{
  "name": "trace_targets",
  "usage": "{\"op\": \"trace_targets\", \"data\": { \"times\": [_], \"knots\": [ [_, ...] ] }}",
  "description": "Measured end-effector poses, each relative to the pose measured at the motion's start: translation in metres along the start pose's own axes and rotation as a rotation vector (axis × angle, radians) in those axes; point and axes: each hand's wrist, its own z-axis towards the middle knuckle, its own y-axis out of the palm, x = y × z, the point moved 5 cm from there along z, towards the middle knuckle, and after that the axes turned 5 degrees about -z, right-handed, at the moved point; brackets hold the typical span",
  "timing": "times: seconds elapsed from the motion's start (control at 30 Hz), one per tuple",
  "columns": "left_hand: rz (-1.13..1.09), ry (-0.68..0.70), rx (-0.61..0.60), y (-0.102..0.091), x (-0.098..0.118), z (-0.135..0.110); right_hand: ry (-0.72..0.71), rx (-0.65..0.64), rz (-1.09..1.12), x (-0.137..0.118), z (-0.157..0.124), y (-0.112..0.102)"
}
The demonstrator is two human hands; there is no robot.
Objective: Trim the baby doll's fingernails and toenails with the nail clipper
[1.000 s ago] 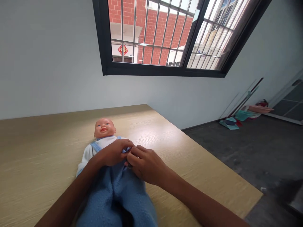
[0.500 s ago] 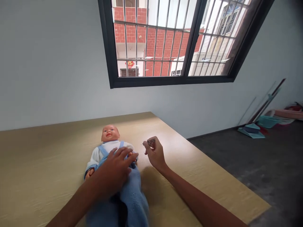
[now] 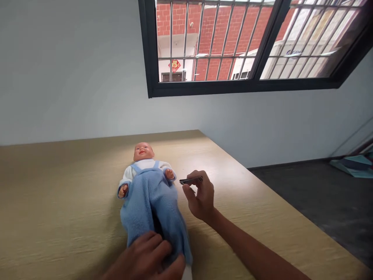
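A baby doll (image 3: 151,182) in a white top and light blue fleece overalls lies face up on the wooden table, its head toward the wall. My left hand (image 3: 151,254) is low over the doll's legs, its fingers curled on the blue cloth, the fingertips hidden. To the right of the doll, my right hand (image 3: 201,196) pinches a small metal nail clipper (image 3: 190,180) between thumb and fingers. The clipper's tip points left, close beside the doll's hand (image 3: 169,174) but apart from it.
The pale wooden table (image 3: 58,202) runs to the wall (image 3: 87,77), its right edge slanting above a dark floor (image 3: 291,190). A barred window (image 3: 218,54) is set in the wall. A teal dustpan (image 3: 352,165) lies on the floor at far right.
My left hand has come down from the doll's chest and arm to its legs. The clipper in my right hand is now more plainly in sight. The view has tilted down and turned right.
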Motion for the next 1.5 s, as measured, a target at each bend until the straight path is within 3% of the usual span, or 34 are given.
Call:
{"op": "trace_targets", "data": {
  "times": [0.1, 0.23, 0.37, 0.5, 0.63, 0.8, 1.13, 1.27, 1.43, 1.5],
  "knots": [
    [-0.08, -0.017, -0.03, -0.02, -0.01, 0.018, -0.094, 0.019, 0.043, -0.011, -0.005, -0.001],
    [-0.267, -0.163, -0.008, -0.011, -0.036, 0.013, -0.247, 0.014, 0.092, -0.027, -0.015, 0.002],
    [-0.406, -0.246, 0.106, -0.004, -0.062, 0.001, -0.347, -0.025, 0.111, -0.04, -0.019, 0.005],
    [-0.316, -0.255, 0.28, -0.006, -0.078, -0.008, -0.435, -0.19, 0.136, -0.055, -0.018, 0.004],
    [-0.289, -0.229, 0.382, -0.004, -0.078, -0.014, -0.49, -0.38, 0.071, -0.073, -0.018, 0.005],
    [-0.302, -0.248, 0.371, -0.002, -0.071, -0.014, -0.542, -0.463, -0.018, -0.081, -0.022, 0.015],
    [-0.372, -0.259, 0.372, 0.0, -0.073, -0.016, -0.511, -0.381, -0.089, -0.084, -0.025, 0.018],
    [-0.381, -0.254, 0.368, -0.001, -0.072, -0.014, -0.471, -0.424, -0.104, -0.084, -0.028, 0.02],
    [-0.376, -0.305, 0.386, 0.001, -0.071, -0.016, -0.511, -0.309, -0.106, -0.086, -0.033, 0.021],
    [-0.373, -0.317, 0.394, 0.002, -0.071, -0.017, -0.458, -0.286, -0.119, -0.086, -0.033, 0.022]
  ]
}}
